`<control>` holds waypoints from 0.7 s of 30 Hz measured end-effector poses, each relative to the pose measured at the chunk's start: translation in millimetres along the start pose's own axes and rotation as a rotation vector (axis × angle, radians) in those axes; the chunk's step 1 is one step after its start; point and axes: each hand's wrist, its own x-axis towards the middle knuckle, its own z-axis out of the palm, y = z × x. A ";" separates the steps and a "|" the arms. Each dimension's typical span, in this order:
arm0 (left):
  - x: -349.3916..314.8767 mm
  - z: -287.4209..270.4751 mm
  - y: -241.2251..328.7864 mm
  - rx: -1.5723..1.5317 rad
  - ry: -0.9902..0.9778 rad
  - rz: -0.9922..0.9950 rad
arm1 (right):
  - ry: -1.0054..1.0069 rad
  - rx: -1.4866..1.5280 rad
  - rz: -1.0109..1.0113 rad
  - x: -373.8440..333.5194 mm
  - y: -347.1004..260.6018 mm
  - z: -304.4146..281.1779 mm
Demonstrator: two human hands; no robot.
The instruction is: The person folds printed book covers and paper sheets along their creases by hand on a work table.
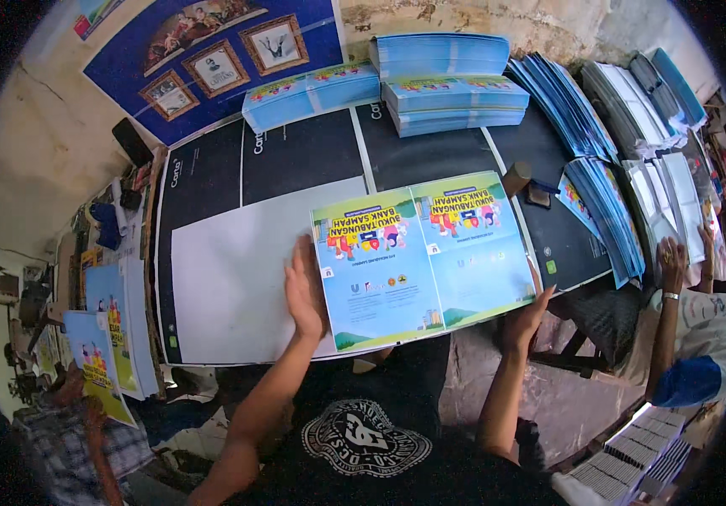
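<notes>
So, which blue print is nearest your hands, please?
The wide print between the left hand and right hand; the blue stacks sit farther back or right, other sheets are far left.

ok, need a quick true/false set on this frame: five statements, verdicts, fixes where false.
1. The left hand is at the left edge of the printed sheet. True.
2. The right hand is on the brown cylinder. False: it is at the printed sheet's right edge.
3. The blank white sheet shows to the right of the printed sheet. False: it shows to the left.
4. Blue stacks lie along the table's far side. True.
5. The printed sheet is plain red. False: mostly light blue.
</notes>
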 end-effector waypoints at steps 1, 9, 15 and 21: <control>-8.6 -1.6 -5.9 0.011 -0.041 -0.026 | 0.063 0.033 -0.065 -6.4 2.1 10.7; -35.7 -2.4 -17.7 -0.106 -0.004 -0.268 | 0.276 -0.106 -0.419 -9.8 21.9 31.8; -39.8 -7.0 -24.5 -0.101 0.048 -0.325 | 0.553 -0.646 -0.568 -5.5 25.4 38.3; -41.2 -9.4 -28.1 -0.227 -0.012 -0.371 | 0.625 -0.703 -0.441 -5.7 32.7 31.6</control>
